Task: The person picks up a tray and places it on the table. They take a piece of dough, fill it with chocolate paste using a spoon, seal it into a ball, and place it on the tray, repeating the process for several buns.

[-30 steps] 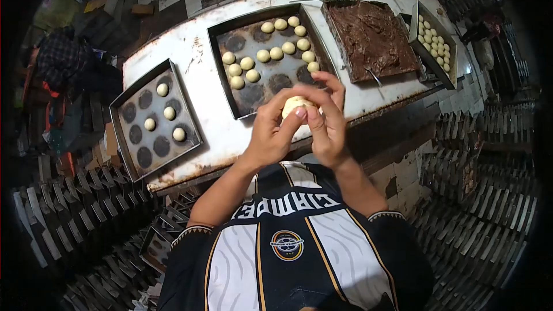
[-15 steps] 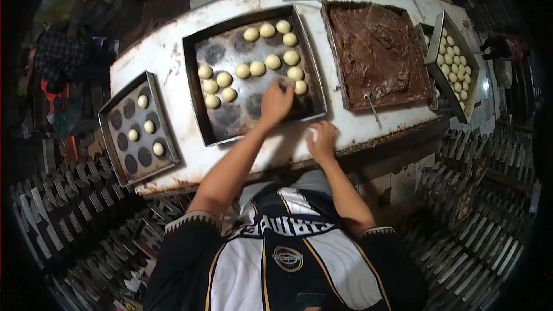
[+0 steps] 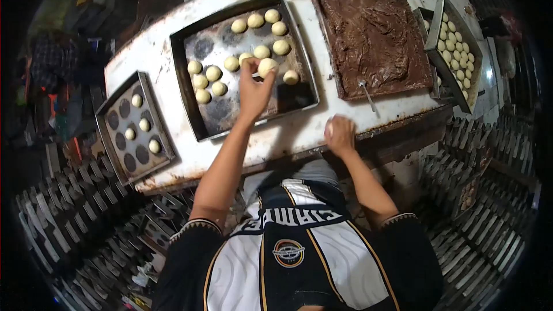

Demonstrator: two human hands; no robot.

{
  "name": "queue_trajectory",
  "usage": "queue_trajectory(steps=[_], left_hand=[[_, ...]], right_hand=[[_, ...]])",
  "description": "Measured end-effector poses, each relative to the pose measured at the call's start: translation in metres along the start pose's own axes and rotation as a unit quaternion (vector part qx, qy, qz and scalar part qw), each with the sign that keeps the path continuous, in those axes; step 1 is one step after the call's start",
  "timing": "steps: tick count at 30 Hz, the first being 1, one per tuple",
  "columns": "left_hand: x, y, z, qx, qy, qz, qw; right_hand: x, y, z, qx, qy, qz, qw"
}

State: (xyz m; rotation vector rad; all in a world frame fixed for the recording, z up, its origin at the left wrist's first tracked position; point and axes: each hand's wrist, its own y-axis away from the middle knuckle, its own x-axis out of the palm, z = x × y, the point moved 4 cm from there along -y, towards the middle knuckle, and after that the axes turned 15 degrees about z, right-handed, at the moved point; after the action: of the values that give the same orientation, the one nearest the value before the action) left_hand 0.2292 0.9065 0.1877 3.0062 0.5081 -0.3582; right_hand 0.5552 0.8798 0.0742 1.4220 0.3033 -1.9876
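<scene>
Between the thumb and fingers of my left hand (image 3: 254, 93) is a pale dough ball (image 3: 267, 68), held above a large metal tray (image 3: 185, 89). Several more dough balls (image 3: 213, 73) sit in that tray, mostly at its left, middle and far right. One ball (image 3: 291, 77) lies apart near the tray's right wall. My right hand (image 3: 341, 136) is curled closed over the table's near edge, right of the tray. What its fingers hold, if anything, is hidden.
A brown, paste-filled tray (image 3: 368, 40) with a spoon (image 3: 367, 97) stands at right. Beyond it, a tilted tray (image 3: 440, 20) holds many dough balls. A smaller tray (image 3: 103, 132) with several balls is at left on the white table (image 3: 138, 57). Stacked dark slats (image 3: 489, 219) lie below.
My left hand has lifted a dough ball from the tray's right side and moved left with it. My right hand has shifted right along the table edge. The view has shifted slightly.
</scene>
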Motion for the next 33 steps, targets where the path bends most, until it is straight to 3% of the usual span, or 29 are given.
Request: queue_trajectory(steps=[3,4,5,6,7,9,11,12,13,14,16,18,20,22,23,24,25,26,28,30,32,33], left_hand=[[-0.034,0.053,0.000,-0.021,0.113,-0.003,0.993],[-0.049,0.075,0.006,-0.037,0.113,-0.010,0.993],[-0.062,0.097,0.018,-0.035,0.085,-0.021,0.996],[-0.079,0.121,0.028,-0.037,0.056,-0.031,0.997],[-0.096,0.144,0.023,-0.035,0.053,-0.052,0.997],[-0.133,0.197,0.020,-0.045,0.034,-0.087,0.995],[-0.166,0.245,0.044,-0.073,0.044,-0.115,0.990],[-0.189,0.267,0.039,-0.104,0.047,-0.124,0.986],[-0.209,0.288,0.051,-0.103,0.133,-0.140,0.976],[-0.224,0.312,0.063,-0.100,0.218,-0.152,0.959],[-0.259,0.348,0.074,-0.075,0.261,-0.195,0.943],[-0.291,0.382,0.090,-0.044,0.282,-0.232,0.930],[-0.324,0.414,0.086,-0.054,0.334,-0.255,0.906],[-0.349,0.449,0.087,-0.035,0.377,-0.286,0.880],[-0.359,0.465,0.089,-0.050,0.321,-0.332,0.886],[-0.371,0.476,0.071,-0.064,0.255,-0.385,0.885],[-0.380,0.488,0.058,-0.078,0.285,-0.396,0.870],[-0.388,0.499,0.050,-0.091,0.314,-0.405,0.854],[-0.393,0.518,0.059,-0.083,0.367,-0.368,0.850],[-0.389,0.525,0.076,-0.121,0.393,-0.347,0.843],[-0.385,0.513,0.093,-0.280,0.176,-0.257,0.908],[-0.378,0.494,0.092,-0.238,0.066,-0.219,0.944]], right_hand=[[0.010,-0.034,0.003,0.050,-0.041,-0.120,0.991],[0.008,-0.028,0.023,0.012,-0.038,-0.070,0.997],[0.026,-0.015,0.017,-0.037,0.010,-0.075,0.996],[0.022,-0.002,0.015,-0.096,-0.044,-0.065,0.992],[0.021,0.008,0.000,-0.125,-0.022,-0.015,0.992],[-0.002,0.017,-0.001,0.000,-0.047,-0.144,0.988],[-0.014,0.000,0.021,0.221,-0.201,-0.044,0.953],[-0.008,-0.015,0.053,0.189,-0.234,0.015,0.954],[-0.004,-0.029,0.089,0.159,-0.266,0.075,0.948],[0.010,-0.054,0.137,0.000,-0.255,0.151,0.955],[-0.045,-0.082,0.363,-0.137,-0.265,0.195,0.934],[-0.053,-0.105,0.508,-0.379,-0.203,0.110,0.896],[-0.037,-0.129,0.622,-0.501,-0.214,0.023,0.838],[0.023,-0.154,0.697,-0.601,-0.236,-0.039,0.763],[0.076,-0.173,0.715,-0.632,-0.171,0.050,0.754],[0.130,-0.180,0.720,-0.653,-0.105,0.136,0.737],[0.162,-0.174,0.710,-0.659,0.026,0.124,0.742],[0.175,-0.172,0.698,-0.639,0.073,0.110,0.757],[0.145,-0.156,0.680,-0.556,-0.117,0.085,0.818],[0.123,-0.142,0.625,-0.442,-0.174,0.070,0.877],[0.090,-0.115,0.572,-0.324,-0.266,0.044,0.907],[0.077,-0.100,0.551,-0.281,-0.283,0.063,0.915]])
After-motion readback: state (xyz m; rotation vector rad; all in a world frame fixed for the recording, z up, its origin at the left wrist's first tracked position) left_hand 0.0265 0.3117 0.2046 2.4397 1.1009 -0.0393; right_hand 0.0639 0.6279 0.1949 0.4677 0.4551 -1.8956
